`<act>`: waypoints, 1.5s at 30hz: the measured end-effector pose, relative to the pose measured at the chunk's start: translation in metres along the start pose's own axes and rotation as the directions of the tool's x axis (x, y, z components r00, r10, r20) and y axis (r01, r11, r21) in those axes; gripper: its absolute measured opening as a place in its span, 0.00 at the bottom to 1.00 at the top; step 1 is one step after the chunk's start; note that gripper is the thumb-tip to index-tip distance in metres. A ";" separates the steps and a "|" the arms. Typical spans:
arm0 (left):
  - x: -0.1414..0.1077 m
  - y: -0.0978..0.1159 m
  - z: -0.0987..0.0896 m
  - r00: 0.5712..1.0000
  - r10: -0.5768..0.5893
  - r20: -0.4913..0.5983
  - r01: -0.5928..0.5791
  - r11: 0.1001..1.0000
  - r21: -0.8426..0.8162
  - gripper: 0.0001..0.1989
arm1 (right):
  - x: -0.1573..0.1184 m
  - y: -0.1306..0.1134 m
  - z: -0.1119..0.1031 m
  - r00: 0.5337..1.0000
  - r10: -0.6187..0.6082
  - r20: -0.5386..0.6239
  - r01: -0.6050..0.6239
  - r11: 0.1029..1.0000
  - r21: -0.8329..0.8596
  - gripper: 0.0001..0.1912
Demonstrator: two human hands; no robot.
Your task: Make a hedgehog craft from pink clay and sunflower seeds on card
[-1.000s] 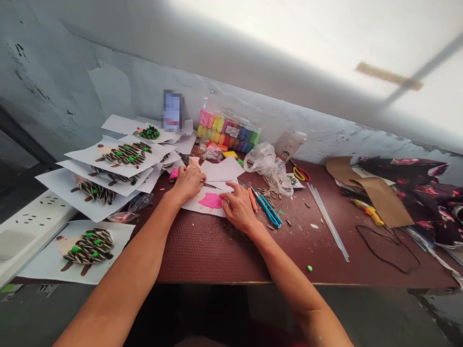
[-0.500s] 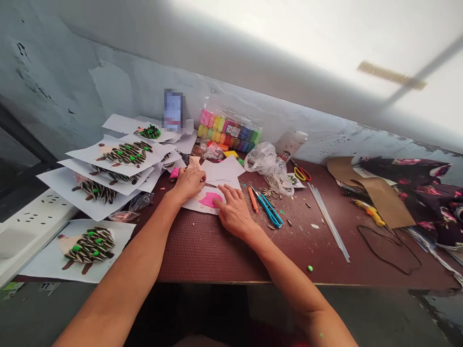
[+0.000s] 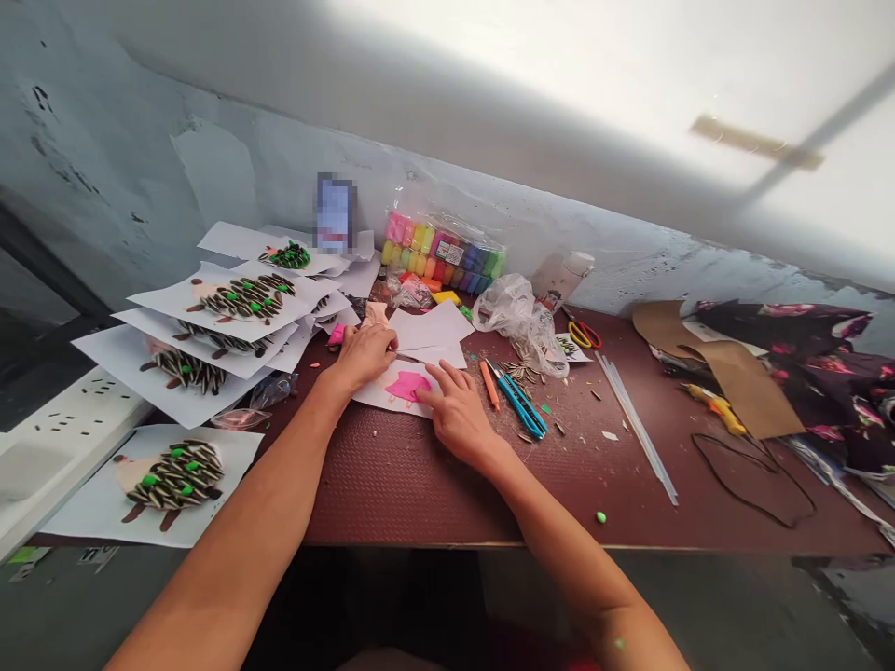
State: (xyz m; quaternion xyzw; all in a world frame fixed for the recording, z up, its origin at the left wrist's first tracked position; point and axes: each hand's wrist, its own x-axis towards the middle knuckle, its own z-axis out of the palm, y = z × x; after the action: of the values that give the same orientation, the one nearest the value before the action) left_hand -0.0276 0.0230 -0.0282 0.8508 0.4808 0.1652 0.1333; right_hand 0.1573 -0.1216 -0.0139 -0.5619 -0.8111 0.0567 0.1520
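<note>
Pink modelling clay (image 3: pixel 409 386) lies in a rough patch on a white paper sheet (image 3: pixel 381 399) near the middle of my maroon work table (image 3: pixel 392 494). My left hand (image 3: pixel 364 356) rests on the paper just left of the clay, fingers curled and close together. A thin, dark pointed tool (image 3: pixel 409 358) sticks out to the right of those fingers, but I cannot tell whether they pinch it. My right hand (image 3: pixel 458 417) lies just beside the clay, fingers spread and pressing the paper.

Right of that hand are an orange marker (image 3: pixel 489 384), a blue craft knife (image 3: pixel 521 407) and scattered sunflower seed shells (image 3: pixel 521 373). A clear bag of colored clay blocks (image 3: pixel 440 252) leans against the wall. To my left, overlapping paper sheets (image 3: pixel 230 303) bear brown-and-striped seed-shell collages dotted with green clay.
</note>
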 end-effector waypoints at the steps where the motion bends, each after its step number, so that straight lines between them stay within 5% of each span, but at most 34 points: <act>1: 0.000 0.000 0.000 1.000 -0.002 0.001 0.002 1.000 0.003 0.09 | 0.000 0.004 0.002 1.000 0.020 -0.022 -0.018 0.998 0.056 0.19; 7: -0.001 0.004 -0.004 1.000 -0.018 0.024 0.018 1.000 -0.025 0.07 | 0.003 0.017 0.010 0.971 0.116 -0.207 -0.062 0.966 0.251 0.25; 16: -0.001 0.006 -0.004 0.999 0.030 -0.033 -0.032 0.997 -0.068 0.11 | 0.004 0.018 0.007 0.959 0.165 -0.232 -0.091 0.949 0.300 0.25; 20: 0.001 0.009 0.001 0.993 0.101 -0.057 -0.105 0.991 -0.082 0.12 | 0.004 0.021 0.001 0.958 0.149 -0.246 -0.096 0.972 0.212 0.24; 33: 0.000 0.008 0.006 0.994 0.112 0.008 -0.111 0.989 -0.101 0.15 | -0.008 0.021 -0.011 0.999 0.025 0.022 -0.021 0.990 -0.138 0.22; 40: 0.001 0.006 0.004 0.991 0.129 0.048 -0.125 0.990 -0.067 0.13 | -0.007 0.016 -0.011 0.997 0.066 0.049 -0.054 0.972 -0.227 0.21; 45: 0.001 0.006 0.003 0.990 0.114 0.077 -0.111 0.993 -0.045 0.13 | -0.009 0.020 -0.007 0.993 0.100 -0.065 -0.111 0.976 -0.189 0.20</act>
State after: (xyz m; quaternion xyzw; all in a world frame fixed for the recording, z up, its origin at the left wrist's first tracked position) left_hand -0.0213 0.0212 -0.0285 0.8796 0.4228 0.1482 0.1598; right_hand 0.1803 -0.1232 -0.0147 -0.6175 -0.7774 -0.0293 0.1159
